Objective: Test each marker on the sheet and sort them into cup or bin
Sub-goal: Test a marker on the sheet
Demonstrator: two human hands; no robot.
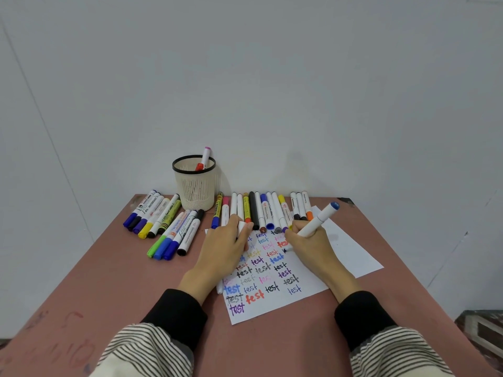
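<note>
Right hand [307, 240] grips a blue-capped marker [318, 219], tip on the sheet [275, 303]; left hand [228, 240] holds a cap. Cup [194, 183] holds two markers; many remain.

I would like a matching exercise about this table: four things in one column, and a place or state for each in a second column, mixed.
Things
1. pink-capped marker
2. blue-ended marker
3. sheet
4. left hand

Places or states
A. covered with the word "test" in many colours
B. standing in the mesh cup
C. resting on the sheet's upper left part
D. gripped by the right hand, tip on the paper

Pairs: 1-B, 2-D, 3-A, 4-C
</note>
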